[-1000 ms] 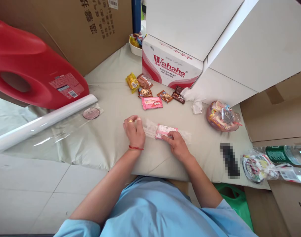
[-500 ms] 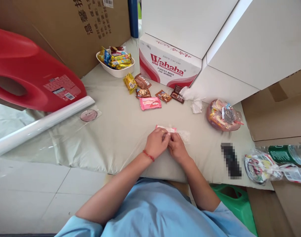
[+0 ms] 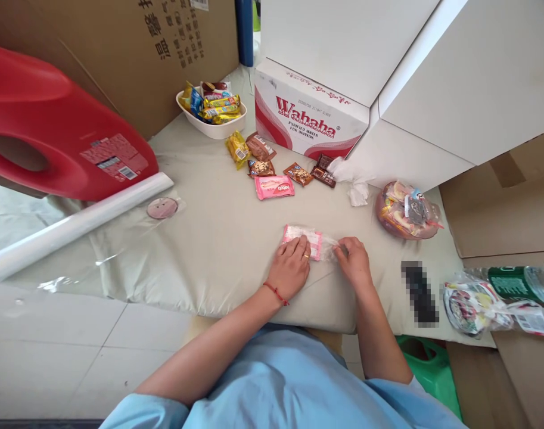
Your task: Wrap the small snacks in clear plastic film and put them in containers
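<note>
Our left hand [image 3: 292, 267] lies flat, fingers outstretched, across the pink-and-white rectangular packet [image 3: 315, 243] on the beige table cover [image 3: 218, 238]; our right hand [image 3: 356, 262] pinches clear, crinkled plastic film [image 3: 328, 248] at the packet's right end. We should press lightly, keeping the film smooth.

Outside one cream basket [image 3: 209, 130] and one reddish bowl [image 3: 388, 226], two pink packets [image 3: 274, 187], one marked Nabati, are lying with two cookie packets [image 3: 298, 174], two dark-brown packets [image 3: 324, 177], one light-brown packet [image 3: 260, 146] and one yellow packet [image 3: 238, 149]. One Wahaha carton [image 3: 310, 119], one red jug [image 3: 75, 119], one white roll [image 3: 79, 227] and one green-labelled bottle [image 3: 513, 283] are surrounding them.
</note>
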The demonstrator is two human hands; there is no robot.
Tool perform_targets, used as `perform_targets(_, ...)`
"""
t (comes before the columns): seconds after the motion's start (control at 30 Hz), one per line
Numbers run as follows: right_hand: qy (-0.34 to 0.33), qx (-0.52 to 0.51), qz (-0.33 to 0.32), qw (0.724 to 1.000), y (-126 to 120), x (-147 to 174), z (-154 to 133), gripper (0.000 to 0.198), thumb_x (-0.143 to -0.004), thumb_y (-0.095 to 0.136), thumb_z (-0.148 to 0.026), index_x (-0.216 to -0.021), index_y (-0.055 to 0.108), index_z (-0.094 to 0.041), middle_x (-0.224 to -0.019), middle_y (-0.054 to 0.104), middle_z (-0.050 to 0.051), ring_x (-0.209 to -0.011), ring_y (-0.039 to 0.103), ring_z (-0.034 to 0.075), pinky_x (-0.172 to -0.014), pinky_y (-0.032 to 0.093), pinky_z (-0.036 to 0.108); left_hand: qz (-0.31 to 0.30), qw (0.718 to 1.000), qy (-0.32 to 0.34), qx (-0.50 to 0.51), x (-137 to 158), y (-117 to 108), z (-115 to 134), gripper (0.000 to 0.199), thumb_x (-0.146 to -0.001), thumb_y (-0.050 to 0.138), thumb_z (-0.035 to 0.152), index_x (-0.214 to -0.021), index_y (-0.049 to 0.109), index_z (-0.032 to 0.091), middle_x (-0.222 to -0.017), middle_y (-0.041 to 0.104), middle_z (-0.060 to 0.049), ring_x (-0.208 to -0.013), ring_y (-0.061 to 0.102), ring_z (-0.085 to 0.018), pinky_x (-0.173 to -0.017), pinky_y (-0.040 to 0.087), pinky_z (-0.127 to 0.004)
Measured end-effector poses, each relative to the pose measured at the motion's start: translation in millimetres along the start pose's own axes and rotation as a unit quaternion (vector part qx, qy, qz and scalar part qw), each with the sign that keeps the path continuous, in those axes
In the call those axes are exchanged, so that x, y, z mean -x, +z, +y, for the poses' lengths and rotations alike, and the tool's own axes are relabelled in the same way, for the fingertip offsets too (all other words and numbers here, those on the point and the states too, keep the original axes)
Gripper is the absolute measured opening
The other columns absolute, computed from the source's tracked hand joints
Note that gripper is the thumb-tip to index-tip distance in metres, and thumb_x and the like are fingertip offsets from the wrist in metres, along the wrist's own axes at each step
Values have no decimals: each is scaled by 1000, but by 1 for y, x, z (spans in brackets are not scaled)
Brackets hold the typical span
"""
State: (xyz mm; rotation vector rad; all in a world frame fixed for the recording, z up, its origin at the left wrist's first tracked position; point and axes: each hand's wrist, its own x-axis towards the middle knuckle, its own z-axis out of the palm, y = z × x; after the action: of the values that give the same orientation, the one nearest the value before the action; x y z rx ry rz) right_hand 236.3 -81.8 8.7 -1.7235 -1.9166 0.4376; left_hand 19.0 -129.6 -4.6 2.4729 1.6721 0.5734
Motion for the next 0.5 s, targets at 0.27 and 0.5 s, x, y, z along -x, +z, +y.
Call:
perform_targets(0.27,-7,-111,-76,991,8,-43,-82,14,-93,62,-34,-89,67,-22,-80,65,1,-72,59,17,-70,48,28,10,1000,22,-2,1,8,-1,46,-103,40,16,-143,60,7,-151,60,-19,-141,54,-29,-112,45,-45)
perform_targets(0.5,-96,98,-170,976,57,-39,-133,23,-102,48,-20,-107,70,-17,-107,65,11,-96,62,22,-89,50,34,48,994,46,87,35,-9,-13,32,-94,54,16,-120,72,11,-125,72,-17,-140,52,-34,-121,40,-56)
